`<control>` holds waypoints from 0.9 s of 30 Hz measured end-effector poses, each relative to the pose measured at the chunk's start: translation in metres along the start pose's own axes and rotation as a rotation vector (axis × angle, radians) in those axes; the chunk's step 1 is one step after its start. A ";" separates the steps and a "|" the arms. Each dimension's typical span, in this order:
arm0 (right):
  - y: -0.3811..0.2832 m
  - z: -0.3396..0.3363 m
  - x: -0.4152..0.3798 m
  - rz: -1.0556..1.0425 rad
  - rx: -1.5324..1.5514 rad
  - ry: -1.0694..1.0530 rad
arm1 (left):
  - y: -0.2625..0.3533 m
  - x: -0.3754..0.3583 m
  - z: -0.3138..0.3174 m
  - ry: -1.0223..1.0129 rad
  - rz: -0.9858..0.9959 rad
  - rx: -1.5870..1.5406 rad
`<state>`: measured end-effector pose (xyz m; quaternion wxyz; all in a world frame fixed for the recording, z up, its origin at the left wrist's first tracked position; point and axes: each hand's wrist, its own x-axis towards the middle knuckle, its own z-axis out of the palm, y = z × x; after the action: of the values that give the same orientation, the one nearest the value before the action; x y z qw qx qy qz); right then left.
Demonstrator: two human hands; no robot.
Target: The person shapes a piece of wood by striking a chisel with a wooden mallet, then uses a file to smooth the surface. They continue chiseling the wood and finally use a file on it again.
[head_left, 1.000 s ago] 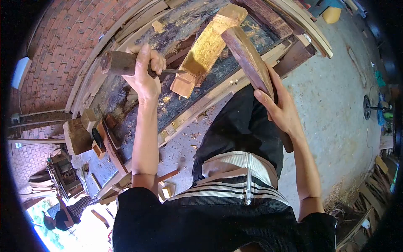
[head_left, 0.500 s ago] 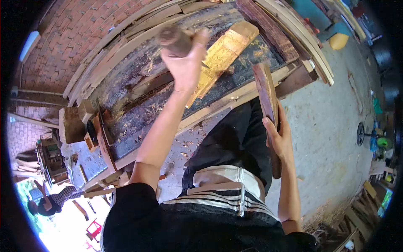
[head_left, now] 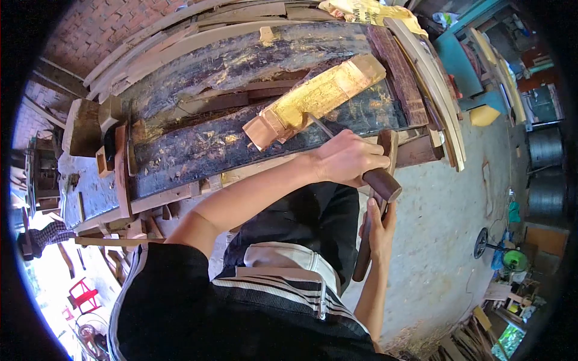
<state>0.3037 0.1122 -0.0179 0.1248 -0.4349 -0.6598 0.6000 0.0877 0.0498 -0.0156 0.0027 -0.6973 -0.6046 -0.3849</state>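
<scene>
My left hand [head_left: 349, 157] is wrapped around the dark round handle [head_left: 383, 184] of a chisel. The chisel's thin metal blade [head_left: 322, 126] reaches up and left, its tip at the near side of a yellowish wood block [head_left: 319, 90]. That block, with cuts across its lower end, lies slanted on the dark workbench. Just below the chisel handle, my right hand [head_left: 380, 231] grips a long brown wooden bar [head_left: 363, 256], held upright with its top end beside my left hand. Part of the bar is hidden behind the chisel handle.
The dark workbench [head_left: 180, 153] carries wood chips and a long open slot. Reddish planks [head_left: 400, 78] lie at its right end, and a wooden box [head_left: 84, 127] stands at the left. Further right are a standing fan [head_left: 480, 243] and metal drums [head_left: 546, 150].
My left hand has swung right and down with the chisel, whose handle now points toward me. The wood block lies at a flatter slant. The camera view has also shifted.
</scene>
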 end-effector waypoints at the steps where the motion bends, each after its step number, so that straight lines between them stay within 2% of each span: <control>1: -0.001 0.001 -0.001 -0.020 0.016 -0.016 | -0.002 -0.001 0.005 0.074 0.001 -0.022; 3: -0.002 0.003 -0.003 -0.033 0.023 -0.001 | 0.001 0.003 0.006 0.236 -0.008 -0.065; 8: -0.003 0.006 -0.002 -0.019 -0.003 -0.020 | -0.012 0.010 -0.010 0.443 -0.076 -0.122; 11: -0.005 0.010 -0.002 -0.002 -0.012 -0.006 | -0.020 0.011 -0.013 0.496 -0.192 -0.207; 13: -0.009 0.016 -0.001 -0.016 -0.011 0.001 | -0.017 0.015 -0.015 0.608 -0.311 -0.270; 18: -0.027 0.014 -0.001 -0.047 0.071 0.012 | -0.022 0.011 -0.004 0.551 -0.214 -0.219; 22: -0.066 -0.010 -0.009 -0.315 0.095 0.268 | -0.018 0.012 -0.004 0.540 -0.232 -0.224; 24: -0.107 -0.003 -0.019 -0.562 0.158 0.233 | -0.016 0.015 -0.004 0.581 -0.298 -0.206; 25: -0.108 -0.001 -0.015 -0.566 0.155 0.235 | -0.015 0.016 -0.006 0.560 -0.305 -0.220; 27: -0.102 0.003 -0.006 -0.665 -0.276 0.169 | -0.016 0.016 -0.004 0.589 -0.322 -0.210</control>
<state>0.2616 0.1157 0.0754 0.3071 -0.2577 -0.8270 0.3941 0.0714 0.0660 -0.0113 0.0445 -0.4488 -0.6372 -0.6250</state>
